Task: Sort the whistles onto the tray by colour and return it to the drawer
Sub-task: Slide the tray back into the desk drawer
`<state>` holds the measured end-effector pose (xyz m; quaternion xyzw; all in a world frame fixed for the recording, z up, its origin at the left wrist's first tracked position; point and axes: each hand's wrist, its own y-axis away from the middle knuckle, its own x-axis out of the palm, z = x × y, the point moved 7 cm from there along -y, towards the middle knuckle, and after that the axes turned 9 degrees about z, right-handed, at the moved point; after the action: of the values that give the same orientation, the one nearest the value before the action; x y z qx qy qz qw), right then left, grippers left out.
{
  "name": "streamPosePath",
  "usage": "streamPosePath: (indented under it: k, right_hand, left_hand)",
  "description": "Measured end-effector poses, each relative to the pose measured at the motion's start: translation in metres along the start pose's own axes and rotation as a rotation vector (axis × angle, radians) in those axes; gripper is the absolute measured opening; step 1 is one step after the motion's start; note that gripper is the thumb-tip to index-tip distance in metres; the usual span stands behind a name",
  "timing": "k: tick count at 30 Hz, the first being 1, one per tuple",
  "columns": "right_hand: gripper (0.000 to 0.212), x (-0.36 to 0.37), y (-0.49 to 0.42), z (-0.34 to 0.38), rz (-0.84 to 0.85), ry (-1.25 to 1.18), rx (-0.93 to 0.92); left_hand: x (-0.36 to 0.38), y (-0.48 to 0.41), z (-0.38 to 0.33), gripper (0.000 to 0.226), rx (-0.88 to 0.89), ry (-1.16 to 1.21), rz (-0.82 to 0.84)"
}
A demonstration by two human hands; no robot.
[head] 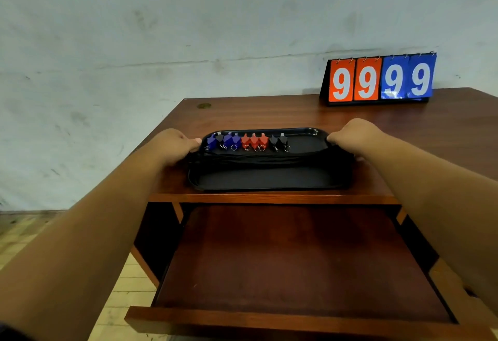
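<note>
both hands hold the ends of the black tray (269, 180). the left hand (175, 146) curls round the left rim and the right hand (355, 136) curls round the right rim, fingers tucked over the edge. the tray is on the desk (296, 114), its near side close to the desk's front edge; whether it is lifted off the wood i cannot tell.

the whistles stand in one row along the tray's far side: blue whistles (229, 140) at the left, with what looks like a dark one among them, red whistles (254, 140) in the middle, and black whistles (279, 140) to their right. the right end of the row's side is bare tray. their black cords (269, 158) lie bunched across the tray's middle.

below the desk front the drawer (296, 260) is pulled out. a scoreboard (380, 79) showing 9999 stands at the desk's back right, well apart from the tray.
</note>
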<state>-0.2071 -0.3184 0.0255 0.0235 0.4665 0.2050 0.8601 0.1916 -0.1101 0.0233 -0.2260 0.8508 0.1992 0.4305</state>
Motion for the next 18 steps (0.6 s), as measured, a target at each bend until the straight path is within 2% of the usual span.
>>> streamPosePath:
  k: [11,18]
  right_hand:
    - [0.02,0.006,-0.001,0.0,0.029,0.023,0.072]
    - [0.018,0.005,0.021,-0.003,0.042,0.051,0.073]
  left_hand:
    - [0.008,-0.001,-0.02,0.03,-0.111,-0.063,-0.01]
    - [0.01,0.021,-0.023,0.031,-0.126,-0.107,-0.009]
